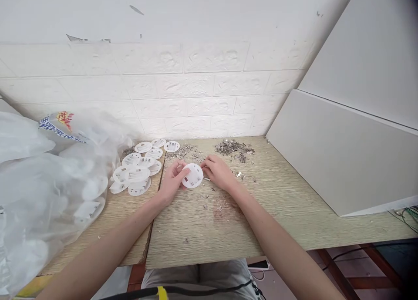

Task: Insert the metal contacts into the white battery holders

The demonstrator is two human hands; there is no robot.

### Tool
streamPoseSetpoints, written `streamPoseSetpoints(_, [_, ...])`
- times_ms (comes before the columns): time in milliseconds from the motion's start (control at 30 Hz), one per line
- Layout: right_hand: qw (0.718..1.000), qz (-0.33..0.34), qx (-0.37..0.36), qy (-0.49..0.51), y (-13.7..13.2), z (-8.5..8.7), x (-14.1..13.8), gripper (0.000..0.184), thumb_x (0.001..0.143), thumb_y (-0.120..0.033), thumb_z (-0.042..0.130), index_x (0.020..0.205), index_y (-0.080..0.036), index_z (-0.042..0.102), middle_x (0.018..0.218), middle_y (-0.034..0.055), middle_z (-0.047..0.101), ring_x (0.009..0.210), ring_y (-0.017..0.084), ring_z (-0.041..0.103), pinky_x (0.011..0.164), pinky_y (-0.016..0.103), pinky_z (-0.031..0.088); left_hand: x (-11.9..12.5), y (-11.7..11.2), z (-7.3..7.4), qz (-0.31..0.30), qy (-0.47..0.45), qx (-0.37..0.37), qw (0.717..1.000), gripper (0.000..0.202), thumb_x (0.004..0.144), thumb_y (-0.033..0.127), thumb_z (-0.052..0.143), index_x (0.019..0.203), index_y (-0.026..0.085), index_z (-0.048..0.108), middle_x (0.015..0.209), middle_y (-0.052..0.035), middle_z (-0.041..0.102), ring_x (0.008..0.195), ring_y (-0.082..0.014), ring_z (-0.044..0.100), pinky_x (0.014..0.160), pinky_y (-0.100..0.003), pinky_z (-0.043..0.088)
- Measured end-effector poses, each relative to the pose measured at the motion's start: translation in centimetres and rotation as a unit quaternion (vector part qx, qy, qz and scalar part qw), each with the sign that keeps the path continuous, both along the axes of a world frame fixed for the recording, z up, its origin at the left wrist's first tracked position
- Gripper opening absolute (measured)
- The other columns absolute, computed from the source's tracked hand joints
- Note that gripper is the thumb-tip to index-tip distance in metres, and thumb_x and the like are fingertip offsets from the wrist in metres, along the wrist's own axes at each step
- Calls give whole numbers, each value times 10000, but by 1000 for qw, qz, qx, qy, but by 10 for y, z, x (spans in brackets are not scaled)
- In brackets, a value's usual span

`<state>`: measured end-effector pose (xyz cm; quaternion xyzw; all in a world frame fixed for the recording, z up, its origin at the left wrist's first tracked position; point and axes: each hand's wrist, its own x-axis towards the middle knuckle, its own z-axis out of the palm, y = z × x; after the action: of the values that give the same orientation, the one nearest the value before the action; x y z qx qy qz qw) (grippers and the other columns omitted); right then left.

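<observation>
My left hand [173,181] is closed on a white round plastic disc [195,178] with small slots, the thumb lying on its face. The disc is tilted up above the table. At its right edge, my right hand [219,172] has its fingers pinched together. Whatever they hold is hidden; a thin metallic piece [206,178] shows just below the fingertips. Small metal pieces [183,152] lie scattered behind the hands, with a denser heap of metal parts [231,146] at the back.
Several similar white discs [139,173] lie overlapping on the left. Beside them a large clear plastic bag [65,173] bulges with white parts. Two table boards meet at a seam [155,206]. A white panel [342,152] leans on the right, and a brick-patterned wall [196,86] stands behind.
</observation>
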<state>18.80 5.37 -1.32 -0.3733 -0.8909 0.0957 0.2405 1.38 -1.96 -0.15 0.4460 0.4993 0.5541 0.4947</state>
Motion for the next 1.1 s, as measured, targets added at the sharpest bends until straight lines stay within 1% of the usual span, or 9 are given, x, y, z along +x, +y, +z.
streamPoseSetpoints(233, [987,-26,-19,157,0,-2,3,107,926,-140,490,928,-171,593,946,67,630,853,181,576,766,313,451,-15,9,0,-53,-56,-25,997,395,684,362,777,990,154,641,693,6,637,503,-80,507,353,-159,354])
streamPoseSetpoints(433, [970,-57,17,236,-1,-5,7,166,947,-168,417,958,-181,582,911,72,627,813,188,574,731,318,447,-16,9,-2,-83,-21,-39,996,329,686,377,774,880,127,685,662,-10,624,530,-86,514,383,-160,359])
streamPoseSetpoints(533, [972,-58,22,226,7,5,4,156,935,-191,460,997,-165,600,915,72,621,767,173,562,706,303,441,-14,9,-2,-93,2,-32,995,299,694,380,758,837,128,686,657,-14,624,543,-96,523,395,-168,363])
streamPoseSetpoints(600, [982,-34,21,187,22,19,-9,152,927,-193,488,956,-154,632,912,70,616,753,162,555,701,287,433,-14,9,-3,-103,5,-24,994,278,709,380,738,830,136,683,655,-14,624,550,-102,530,403,-172,366])
streamPoseSetpoints(700, [996,53,28,69,53,45,-47,222,944,-189,459,924,-137,674,945,81,617,809,165,565,732,275,426,-14,11,-6,-104,-9,-16,994,262,709,381,725,811,147,668,638,-8,618,532,-105,524,400,-179,360])
streamPoseSetpoints(800, [988,115,52,-90,81,64,-100,308,941,-133,414,1105,-144,674,1052,102,607,900,184,579,775,283,422,-13,12,-8,-100,-6,-10,995,245,718,381,707,792,152,660,610,0,600,509,-103,509,401,-189,362])
streamPoseSetpoints(900, [971,130,64,-190,95,70,-147,424,863,-40,457,1207,-206,643,1169,97,586,930,202,587,738,289,422,-12,12,-8,-100,-5,-4,995,229,712,376,692,753,155,646,615,-2,600,501,-102,500,408,-201,374])
streamPoseSetpoints(967, [957,128,80,-247,96,69,-168,486,823,-10,488,1238,-225,620,1201,94,582,921,208,591,717,295,424,-12,12,-8,-97,-12,-11,995,224,695,363,684,772,155,649,636,-11,614,521,-112,515,408,-205,379])
streamPoseSetpoints(1100, [931,121,109,-328,92,66,-187,368,827,-46,523,1142,-199,635,1222,93,588,893,199,595,671,290,424,-11,13,-7,-92,-18,-25,995,175,683,306,640,780,160,635,645,-11,606,533,-117,517,395,-202,370])
